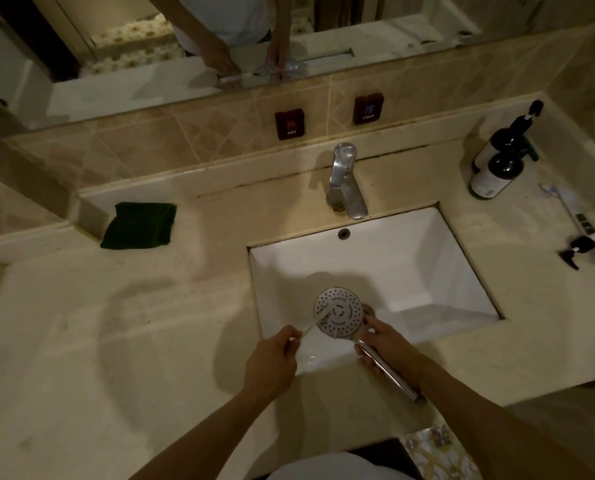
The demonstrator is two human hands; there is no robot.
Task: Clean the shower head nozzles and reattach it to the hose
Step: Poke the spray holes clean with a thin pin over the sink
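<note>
A chrome shower head (341, 312) with a round, nozzle-dotted face points up over the white sink (424, 258). My right hand (388, 342) grips its shiny handle, which runs down to the right past the sink's front edge. My left hand (272, 362) pinches a pale toothbrush (318, 318) whose head rests on the left part of the nozzle face. No hose is in view.
A chrome faucet (344, 181) stands behind the sink. A folded dark green cloth (138, 226) lies on the counter's left ledge. Two dark pump bottles (500, 164) stand at back right, with another toothbrush (566, 207) and a small dark sprayer (578, 251) nearby. A mirror runs along the wall.
</note>
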